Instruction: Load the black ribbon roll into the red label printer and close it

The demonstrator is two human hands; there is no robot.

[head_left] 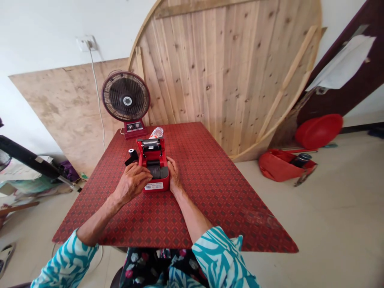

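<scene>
A red and black label printer stands on the table with its lid raised, a white sticker on its near face. My right hand lies along its right side, fingers curled against the casing. From the left, my left hand reaches over the front edge, its fingers bent together and the tips at the black part inside. Whatever these fingertips may pinch is too small to tell. Just beyond my left hand is a black ribbon roll with a pale core, partly unwound. A clear plastic bottle lies behind the printer, partly hidden by it.
A dark red fan stands at the far left of the red patterned table. A large round wooden board leans on the wall behind. On the floor to the right are an orange bag and a red basin.
</scene>
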